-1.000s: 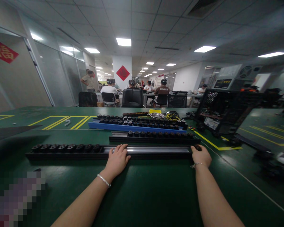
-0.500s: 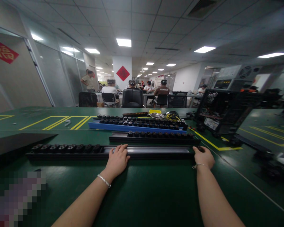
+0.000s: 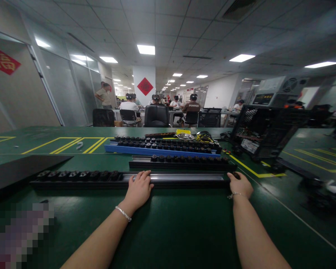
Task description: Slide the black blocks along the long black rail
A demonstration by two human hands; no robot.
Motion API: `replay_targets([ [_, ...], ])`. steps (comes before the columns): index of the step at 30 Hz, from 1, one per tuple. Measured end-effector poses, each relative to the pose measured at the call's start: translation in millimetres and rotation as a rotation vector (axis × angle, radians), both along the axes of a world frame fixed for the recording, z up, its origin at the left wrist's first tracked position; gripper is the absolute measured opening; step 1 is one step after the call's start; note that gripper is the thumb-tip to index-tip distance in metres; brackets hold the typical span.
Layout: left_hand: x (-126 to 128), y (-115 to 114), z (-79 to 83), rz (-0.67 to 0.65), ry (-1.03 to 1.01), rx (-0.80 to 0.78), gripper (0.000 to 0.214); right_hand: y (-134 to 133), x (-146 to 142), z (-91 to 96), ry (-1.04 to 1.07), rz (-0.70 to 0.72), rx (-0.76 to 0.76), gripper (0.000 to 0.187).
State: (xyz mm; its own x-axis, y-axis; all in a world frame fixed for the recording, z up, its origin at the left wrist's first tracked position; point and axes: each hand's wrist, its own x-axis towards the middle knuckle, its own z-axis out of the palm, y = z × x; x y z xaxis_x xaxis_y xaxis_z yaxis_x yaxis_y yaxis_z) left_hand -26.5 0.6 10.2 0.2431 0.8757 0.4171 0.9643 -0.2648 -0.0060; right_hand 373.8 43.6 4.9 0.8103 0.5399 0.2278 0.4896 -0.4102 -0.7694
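The long black rail [image 3: 179,179] lies flat on the green table [image 3: 168,224], its long axis running straight left to right in front of you. One end points at the black panel [image 3: 25,170] on your left, the other at your right hand [image 3: 240,185]. A row of black knobs [image 3: 78,175] fills the rail's left part, and the rest is a bare shiny channel.

Your left hand [image 3: 138,188] rests on the rail's middle, fingers together and laid flat over the near edge, not gripping. Your right hand curls over the rail's right end; you cannot tell whether the fingers pinch it.

Since a second ago the rail and both hands have barely shifted. The black panel, then a blur, now sits sharp, its tip nearer the rail's left end.

Beyond the rail lie a shorter black rail [image 3: 182,161] and a blue rail [image 3: 162,149] with more knobs. Beyond the rail's right end stands a black mesh case [image 3: 266,130]. Yellow lines mark the table; farther back, people sit at desks under ceiling lights.
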Motion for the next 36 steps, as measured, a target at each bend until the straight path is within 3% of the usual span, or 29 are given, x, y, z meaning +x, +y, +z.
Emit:
replay_targets([
  [7, -0.1, -0.4, 0.2, -0.004, -0.014, -0.007, 0.019, -2.9, -5.6, 8.4, 0.037, 0.001, -0.096, 0.043],
  [15, -0.1, -0.5, 1.5, -0.007, -0.03, -0.025, 0.02, -1.3, -10.8, 3.5, 0.026, -0.058, -0.026, 0.045],
  [19, -0.3, -1.4, 2.2, -0.008, -0.033, -0.03, 0.02, -0.4, -13.1, 7.9, 0.041, -0.094, -0.087, 0.049],
  [27, -0.2, 0.2, 1.6, -0.004, -0.029, -0.029, 0.021, -4.0, -8.8, 7.7, -0.013, -0.001, -0.097, 0.049],
  [36, -1.0, 1.2, 0.3, 0.0, -0.022, -0.042, 0.023, -2.1, -12.0, 7.8, 0.02, -0.05, -0.094, 0.05],
])
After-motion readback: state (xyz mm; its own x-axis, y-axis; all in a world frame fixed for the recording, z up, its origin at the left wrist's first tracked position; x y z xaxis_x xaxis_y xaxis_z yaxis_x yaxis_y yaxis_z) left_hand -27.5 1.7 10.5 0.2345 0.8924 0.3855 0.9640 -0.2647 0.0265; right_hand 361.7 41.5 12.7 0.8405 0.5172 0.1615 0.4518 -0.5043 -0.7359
